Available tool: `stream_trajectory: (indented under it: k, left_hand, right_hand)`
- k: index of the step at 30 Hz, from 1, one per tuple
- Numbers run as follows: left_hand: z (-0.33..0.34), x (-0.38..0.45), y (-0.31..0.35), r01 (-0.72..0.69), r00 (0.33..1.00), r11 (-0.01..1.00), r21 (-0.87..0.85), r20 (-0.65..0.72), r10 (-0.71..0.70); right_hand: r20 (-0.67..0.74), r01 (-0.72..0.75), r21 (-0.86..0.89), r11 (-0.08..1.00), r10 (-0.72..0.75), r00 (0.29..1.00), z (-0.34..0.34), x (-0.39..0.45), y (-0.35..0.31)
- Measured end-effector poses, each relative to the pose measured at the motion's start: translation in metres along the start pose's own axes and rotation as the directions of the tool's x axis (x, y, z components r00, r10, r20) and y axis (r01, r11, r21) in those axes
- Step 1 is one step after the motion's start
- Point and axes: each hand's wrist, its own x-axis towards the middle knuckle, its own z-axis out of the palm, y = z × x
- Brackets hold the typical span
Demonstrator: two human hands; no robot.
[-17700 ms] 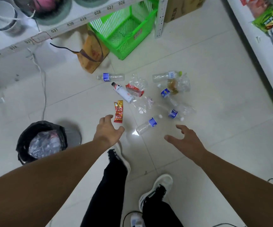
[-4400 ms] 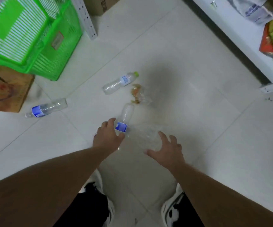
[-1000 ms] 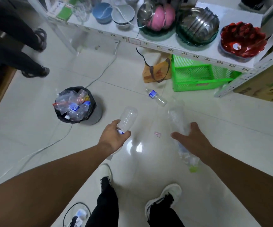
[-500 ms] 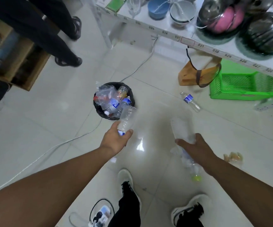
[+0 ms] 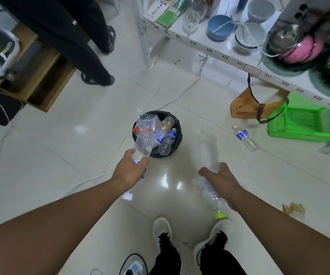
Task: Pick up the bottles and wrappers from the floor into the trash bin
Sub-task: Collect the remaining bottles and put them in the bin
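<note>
The black-lined trash bin [image 5: 177,127] stands on the floor ahead, filled with several clear bottles and wrappers. My left hand [image 5: 129,171] grips a clear blue-label bottle [image 5: 144,144], whose far end overlaps the bin's near rim in view. My right hand [image 5: 222,180] holds a crumpled clear green-cap bottle [image 5: 212,197] together with a clear wrapper [image 5: 205,149], to the right of the bin. Another blue-label bottle [image 5: 244,136] lies on the floor at the right. A wrapper with brownish contents [image 5: 293,208] lies at the right near my arm.
A white shelf [image 5: 225,56] with bowls runs along the back right, a green basket [image 5: 306,123] and brown bag [image 5: 255,105] beneath it. Another person's legs [image 5: 77,40] stand at the back left by a wooden crate [image 5: 35,76]. A white cable [image 5: 180,94] crosses the floor.
The bin has come nearer and more central in view. My left hand's bottle now reaches over the bin's rim. Both hands still hold their loads.
</note>
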Motion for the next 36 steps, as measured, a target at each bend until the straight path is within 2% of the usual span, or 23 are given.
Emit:
stream_trajectory:
  k: [5,10,17,23,29,36]
  left_hand:
    - [0.013,0.021,-0.002,0.013,1.000,1.000,-0.002,0.027,-0.013]
    - [0.028,0.037,0.003,-0.026,1.000,0.999,0.026,0.009,0.026]
    - [0.037,0.048,0.028,0.047,0.998,0.997,0.062,-0.037,-0.045]
    - [0.045,0.074,0.048,0.087,0.994,0.994,0.072,-0.074,-0.081]
    - [0.040,0.118,0.060,0.043,0.999,0.991,0.131,-0.020,-0.041]
    - [0.039,0.187,0.057,-0.034,0.998,0.978,0.207,0.067,0.020]
  right_hand:
    - [0.011,0.011,-0.027,1.000,-0.011,1.000,0.011,0.025,-0.010]
    - [0.040,-0.054,0.003,0.999,0.053,0.998,0.009,0.053,-0.008]
    - [0.055,-0.131,0.089,0.987,0.126,0.990,-0.013,0.074,-0.008]
    - [0.066,-0.132,0.137,0.982,0.124,0.990,-0.027,0.104,-0.018]
    - [0.080,-0.169,0.165,0.972,0.158,0.984,-0.013,0.124,-0.032]
    - [0.037,-0.193,0.175,0.965,0.190,0.981,0.044,0.148,-0.054]
